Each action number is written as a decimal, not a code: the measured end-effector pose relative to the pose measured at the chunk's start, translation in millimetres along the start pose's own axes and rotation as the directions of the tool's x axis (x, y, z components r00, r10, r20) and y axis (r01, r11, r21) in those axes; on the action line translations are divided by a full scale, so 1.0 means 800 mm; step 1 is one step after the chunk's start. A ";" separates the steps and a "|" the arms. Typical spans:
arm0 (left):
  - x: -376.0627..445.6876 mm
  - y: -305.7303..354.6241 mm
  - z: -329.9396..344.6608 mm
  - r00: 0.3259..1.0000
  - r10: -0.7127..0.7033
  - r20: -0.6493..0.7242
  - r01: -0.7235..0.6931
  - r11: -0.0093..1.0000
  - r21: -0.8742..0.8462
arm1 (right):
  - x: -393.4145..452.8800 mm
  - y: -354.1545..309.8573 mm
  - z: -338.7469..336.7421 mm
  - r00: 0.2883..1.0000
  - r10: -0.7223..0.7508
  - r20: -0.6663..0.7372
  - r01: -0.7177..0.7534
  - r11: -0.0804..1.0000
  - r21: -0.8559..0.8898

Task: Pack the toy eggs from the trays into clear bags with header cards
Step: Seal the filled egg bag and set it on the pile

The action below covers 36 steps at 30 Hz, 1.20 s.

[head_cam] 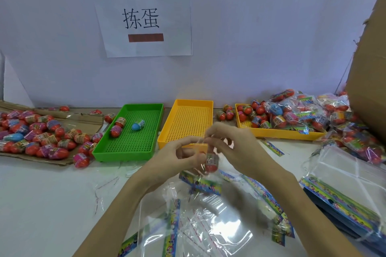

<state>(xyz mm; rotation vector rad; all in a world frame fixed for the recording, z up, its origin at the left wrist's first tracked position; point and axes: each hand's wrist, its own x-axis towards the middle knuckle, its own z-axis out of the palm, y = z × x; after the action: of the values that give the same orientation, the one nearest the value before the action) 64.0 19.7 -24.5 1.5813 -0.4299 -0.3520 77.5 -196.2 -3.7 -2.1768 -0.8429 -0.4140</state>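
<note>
— Toy eggs are going in one at a time, then? Where is the one being packed?

— A red toy egg (211, 164) is hanging low inside a clear bag (205, 170) just above the tabletop (52, 194). The left hand (183, 155) is pinching one side of the bag's mouth and the right hand (229, 142) is pinching the other, probably so the opening is staying wide while the egg is settling.

— Why are the trays sitting so close?

— I am guessing for reach. The green tray (129, 131) is holding three eggs; the yellow tray (186, 121) behind the hands is looking bare. A further yellow tray (277, 131) at the right is carrying eggs and filled bags.

— And the loose stock?

— Eggs are lying on flattened cardboard (62, 117) at the left. Empty bags with header cards (200, 185) are lying right under the wrists, likely ready for grabbing next.
</note>
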 end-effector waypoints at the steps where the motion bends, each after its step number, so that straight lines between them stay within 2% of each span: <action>1: 0.000 0.000 0.000 1.000 -0.005 -0.006 0.005 1.000 0.014 | 0.000 -0.003 0.003 1.000 -0.022 0.018 0.022 1.000 0.003; 5: 0.001 0.000 0.003 1.000 -0.008 0.019 0.005 0.992 0.125 | -0.002 -0.015 0.012 0.997 -0.046 0.055 0.043 0.998 0.055; 8: 0.003 -0.003 0.005 0.999 0.036 0.010 -0.037 0.990 0.137 | -0.003 -0.019 0.009 0.998 -0.054 -0.013 0.054 0.999 0.005; 11: 0.005 -0.005 0.004 0.993 0.078 -0.087 -0.062 0.983 0.171 | -0.001 -0.020 0.006 0.987 -0.091 -0.133 0.082 0.994 -0.070; 16: 0.011 -0.008 0.001 0.957 0.123 -0.262 -0.099 0.990 0.104 | 0.000 -0.019 0.012 0.942 -0.092 -0.322 0.082 0.996 -0.043; 22: 0.012 -0.011 -0.005 0.833 0.171 -0.526 -0.110 0.983 0.146 | -0.001 -0.014 0.029 0.944 0.000 -0.329 0.008 1.000 0.021; 25: 0.011 -0.010 -0.007 0.795 0.137 -0.591 -0.062 0.987 0.146 | 0.006 -0.024 0.045 0.946 -0.040 -0.321 0.051 0.998 0.025; 27: 0.013 -0.014 -0.011 0.797 0.123 -0.591 -0.033 0.986 0.162 | 0.019 -0.042 0.059 0.951 -0.134 -0.280 0.143 0.990 0.015; 29: 0.013 -0.025 -0.013 0.811 0.102 -0.577 0.014 0.981 0.193 | 0.039 -0.064 0.080 0.961 -0.213 -0.178 0.221 0.975 0.030; 30: 0.009 -0.031 -0.013 0.817 0.076 -0.572 -0.006 0.992 0.123 | 0.051 -0.075 0.093 0.970 -0.219 -0.105 0.224 0.974 0.042; 32: 0.002 -0.050 -0.019 0.847 0.034 -0.530 -0.036 0.999 0.007 | 0.081 -0.092 0.118 0.984 -0.170 0.046 0.168 0.985 0.041; 33: -0.004 -0.047 -0.019 0.869 0.023 -0.494 -0.024 1.000 0.004 | 0.099 -0.097 0.130 0.986 -0.128 0.111 0.126 0.992 0.023; 34: -0.003 -0.040 -0.017 0.875 -0.023 -0.483 -0.058 0.987 -0.151 | 0.119 -0.099 0.143 0.983 -0.076 0.166 0.078 0.997 -0.006; 35: -0.008 -0.037 -0.019 0.908 0.027 -0.417 -0.144 0.957 -0.251 | 0.141 -0.101 0.156 0.977 -0.014 0.215 0.025 0.998 -0.049; 36: -0.002 -0.041 -0.020 0.908 0.043 -0.417 -0.182 0.936 -0.300 | 0.162 -0.100 0.168 0.964 0.054 0.262 -0.026 0.994 -0.110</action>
<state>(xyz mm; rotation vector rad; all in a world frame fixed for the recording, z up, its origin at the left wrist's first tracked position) 72.3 35.4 -56.8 1.2454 -0.1283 0.0035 121.5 1.1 17.7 -2.3787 -0.9361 -0.1512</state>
